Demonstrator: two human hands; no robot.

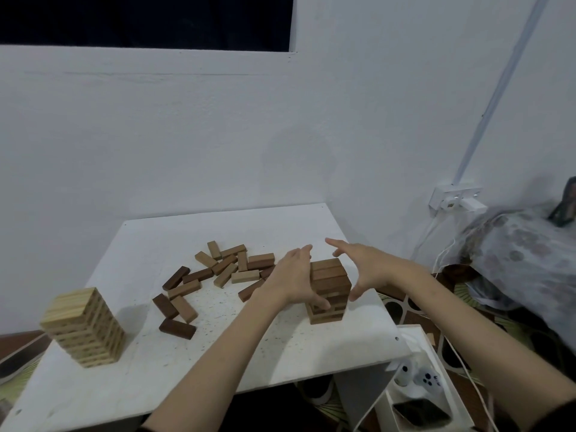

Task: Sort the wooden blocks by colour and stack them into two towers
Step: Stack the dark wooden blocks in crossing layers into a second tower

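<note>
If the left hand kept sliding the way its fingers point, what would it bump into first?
Probably the loose blocks lying just beyond the left hand, past the brown tower it flanks; depth is hard to judge.

White walls (187, 135), a dark window (146, 20) (top left), a wall socket (456, 198) at right.

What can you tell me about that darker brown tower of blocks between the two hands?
The brown tower is a stack of reddish-brown wooden blocks laid in crosswise layers, standing upright near the right edge of the white table. Its top layer shows three blocks side by side, and narrow gaps show low down. The left hand lies flat against its left side, thumb on the front. The right hand is spread open beside its right side, thumb close to or just touching it; contact is unclear.
</note>
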